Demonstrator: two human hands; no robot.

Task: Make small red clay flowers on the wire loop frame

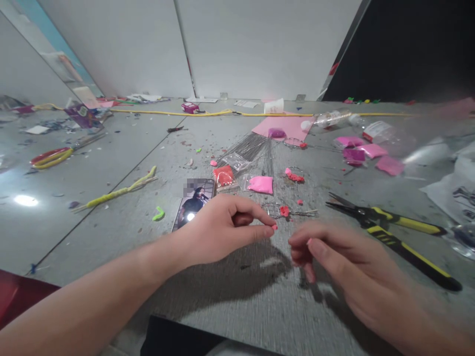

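Both hands pinching over grey floor, small craft work.
Left hand [222,227] thumb and forefinger pressed together, maybe on a thin wire, can't tell; right hand [334,259] fingers curled shut, contents unclear. Red bead piece on wire [284,211] lies just beyond fingertips; pliers [393,230] near right hand.

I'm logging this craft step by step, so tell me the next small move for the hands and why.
Probably bring the left hand and right hand together over the floor. The left thumb and forefinger are pinched as if on something too small to make out, the right fingertips curl just short of them, and a gap separates them. The wire piece with red bits lies just beyond, untouched.
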